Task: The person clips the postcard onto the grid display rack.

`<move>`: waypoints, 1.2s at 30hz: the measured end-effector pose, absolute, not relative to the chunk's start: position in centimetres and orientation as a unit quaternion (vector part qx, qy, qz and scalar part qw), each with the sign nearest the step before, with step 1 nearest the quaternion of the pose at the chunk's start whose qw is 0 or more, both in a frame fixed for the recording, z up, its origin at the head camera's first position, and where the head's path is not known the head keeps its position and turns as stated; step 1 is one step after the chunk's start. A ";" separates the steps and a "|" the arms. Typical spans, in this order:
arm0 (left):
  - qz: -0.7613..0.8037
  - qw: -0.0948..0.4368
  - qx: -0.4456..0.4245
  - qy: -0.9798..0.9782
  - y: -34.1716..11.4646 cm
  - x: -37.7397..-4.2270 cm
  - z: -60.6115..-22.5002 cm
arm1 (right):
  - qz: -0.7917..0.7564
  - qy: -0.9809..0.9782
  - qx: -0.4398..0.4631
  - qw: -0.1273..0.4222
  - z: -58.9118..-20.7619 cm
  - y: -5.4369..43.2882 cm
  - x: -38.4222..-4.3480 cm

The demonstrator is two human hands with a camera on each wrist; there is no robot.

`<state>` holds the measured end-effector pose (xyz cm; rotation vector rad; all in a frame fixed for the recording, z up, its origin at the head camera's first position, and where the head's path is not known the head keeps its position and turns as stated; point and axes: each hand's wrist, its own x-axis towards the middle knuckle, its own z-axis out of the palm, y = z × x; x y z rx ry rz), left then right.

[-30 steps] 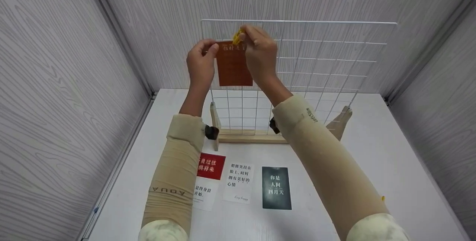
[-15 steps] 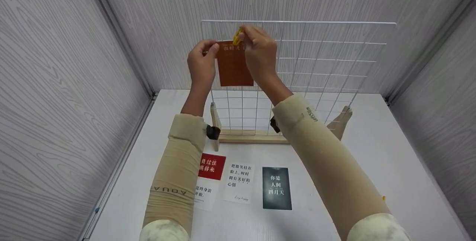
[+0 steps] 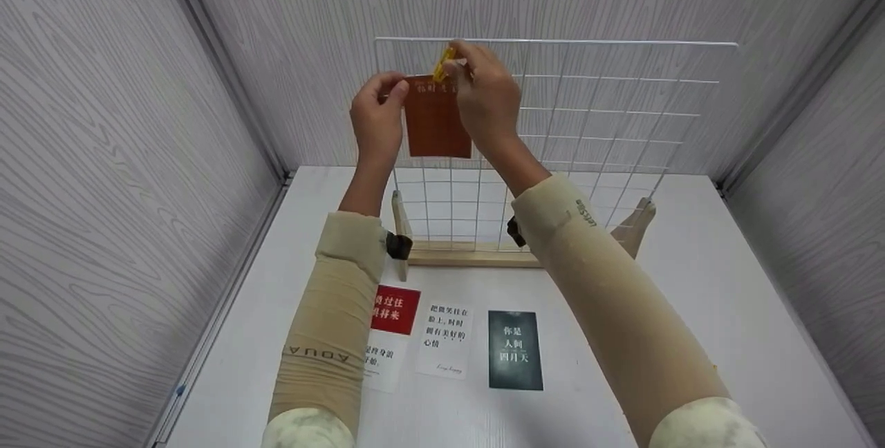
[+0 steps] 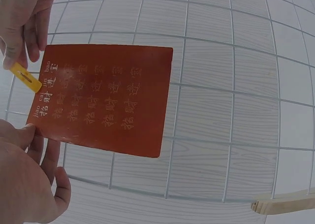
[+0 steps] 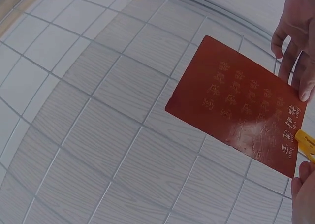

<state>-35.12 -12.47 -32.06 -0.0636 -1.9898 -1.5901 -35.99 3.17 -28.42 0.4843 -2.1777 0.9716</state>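
My left hand (image 3: 377, 116) pinches the upper left corner of a rust-red card (image 3: 437, 119) with white and embossed characters. The card hangs in front of a white wire grid (image 3: 588, 113), near its upper left part. At the card's top edge is a yellow clothespin (image 3: 444, 64), and my right hand (image 3: 489, 92) pinches its outer end. In the left wrist view the clothespin (image 4: 25, 77) overlaps the card's lettered edge. From the right wrist, the card (image 5: 236, 106) looks slightly bent, with glare on its surface.
The grid stands on a wooden base (image 3: 477, 257) with side feet. Before it on the white table (image 3: 588, 406) lie a bright red card (image 3: 395, 310), two white cards, one (image 3: 444, 341) fully in view, and a dark green card (image 3: 516, 351). Wood-patterned panels surround the table.
My right hand has shifted slightly up and right, its index finger and thumb now wider apart at the clothespin. The rust-red card's lower edge has risen slightly. My left hand keeps its hold.
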 end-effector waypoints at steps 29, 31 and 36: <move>-0.592 0.295 -0.040 -0.749 -12.2 -35.5 -32.4 | 0.313 -0.868 0.200 0.329 -27.2 3.4 -36.3; -0.594 0.292 -0.041 -0.749 -12.2 -35.5 -32.4 | 0.318 -0.869 0.200 0.323 -27.2 3.5 -36.4; -0.600 0.290 -0.042 -0.744 -12.3 -35.5 -32.5 | 0.354 -0.857 0.210 0.311 -27.3 3.7 -36.5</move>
